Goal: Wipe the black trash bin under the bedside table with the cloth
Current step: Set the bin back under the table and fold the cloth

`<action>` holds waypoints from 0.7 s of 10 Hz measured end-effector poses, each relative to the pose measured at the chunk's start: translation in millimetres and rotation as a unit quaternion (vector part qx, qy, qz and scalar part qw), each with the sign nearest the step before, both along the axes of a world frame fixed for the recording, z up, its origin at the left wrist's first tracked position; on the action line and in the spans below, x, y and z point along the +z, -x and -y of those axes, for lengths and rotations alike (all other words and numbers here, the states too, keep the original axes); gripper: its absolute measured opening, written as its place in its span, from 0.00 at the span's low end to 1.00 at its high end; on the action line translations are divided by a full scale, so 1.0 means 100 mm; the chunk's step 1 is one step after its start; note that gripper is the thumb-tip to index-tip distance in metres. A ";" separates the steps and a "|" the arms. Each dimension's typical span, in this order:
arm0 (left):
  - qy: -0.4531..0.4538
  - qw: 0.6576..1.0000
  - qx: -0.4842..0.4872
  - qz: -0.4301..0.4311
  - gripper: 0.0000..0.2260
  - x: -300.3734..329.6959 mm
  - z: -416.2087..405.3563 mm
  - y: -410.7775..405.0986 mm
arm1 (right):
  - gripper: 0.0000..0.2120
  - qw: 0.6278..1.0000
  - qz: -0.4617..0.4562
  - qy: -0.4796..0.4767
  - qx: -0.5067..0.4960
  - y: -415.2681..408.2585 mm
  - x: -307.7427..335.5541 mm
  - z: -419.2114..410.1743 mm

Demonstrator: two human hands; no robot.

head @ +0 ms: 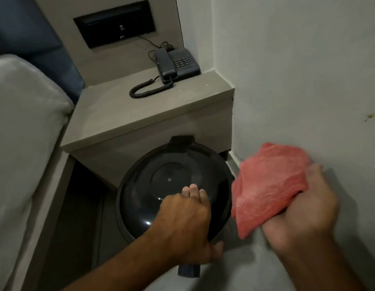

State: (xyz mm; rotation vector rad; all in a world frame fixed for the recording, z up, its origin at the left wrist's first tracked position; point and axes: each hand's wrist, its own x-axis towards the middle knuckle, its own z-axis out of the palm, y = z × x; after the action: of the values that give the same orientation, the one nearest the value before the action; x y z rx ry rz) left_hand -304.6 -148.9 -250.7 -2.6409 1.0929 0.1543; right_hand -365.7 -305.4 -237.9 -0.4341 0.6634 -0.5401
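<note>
Count: one trash bin, one cloth, one bedside table, one telephone, two hands.
Trash bin: black, round, domed lid closed; stands on the floor, its rear edge tucked under the bedside table front, the rest projecting forward. Contents hidden by the lid.
Left hand: closed over the bin's near rim, fingers on the lid, thumb under the edge.
Right hand: gripping the pink cloth, bunched, just right of the bin and close to the wall; blurred, contact with the bin cannot be told.
Bedside table top: telephone at the back right corner, coiled cord trailing forward.
Surroundings: bed left of the bin; wall immediately right, leaving a narrow gap.
</note>
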 end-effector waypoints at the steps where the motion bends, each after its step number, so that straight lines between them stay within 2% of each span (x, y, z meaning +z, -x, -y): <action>1: 0.074 0.991 0.016 -0.110 0.24 0.33 -0.06 -0.02 | 0.30 0.998 0.051 -0.010 0.034 -0.19 0.41 -0.03; 2: 0.329 0.807 0.243 -0.426 0.19 0.86 -0.09 -0.12 | 0.29 0.985 0.052 -0.061 0.152 -0.55 0.88 -0.27; 3: 0.619 0.302 0.370 -0.624 0.27 1.39 -0.36 -0.42 | 0.27 0.967 0.041 -0.106 0.227 -0.95 1.40 -0.62; 4: 0.721 0.211 0.326 -0.574 0.28 1.95 -0.83 -0.74 | 0.24 0.952 0.032 -0.118 0.282 -1.28 1.89 -0.97; 5: 0.745 0.359 0.371 -0.422 0.27 2.50 -1.18 -1.03 | 0.22 0.945 -0.018 -0.049 0.322 -1.48 2.45 -1.24; 6: 0.709 0.447 0.422 -0.346 0.27 3.02 -1.41 -1.19 | 0.16 0.923 -0.098 0.134 0.347 -1.58 2.94 -1.38; 7: 0.680 0.525 0.423 -0.289 0.21 3.41 -1.55 -1.38 | 0.18 0.887 -0.165 0.240 0.358 -1.73 3.34 -1.46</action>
State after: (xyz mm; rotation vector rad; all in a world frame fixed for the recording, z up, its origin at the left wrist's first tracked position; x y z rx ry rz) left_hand -167.1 5.9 90.4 -4.5444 -0.7038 0.5930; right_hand -192.6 -159.2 96.6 -1.2017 0.6330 0.0965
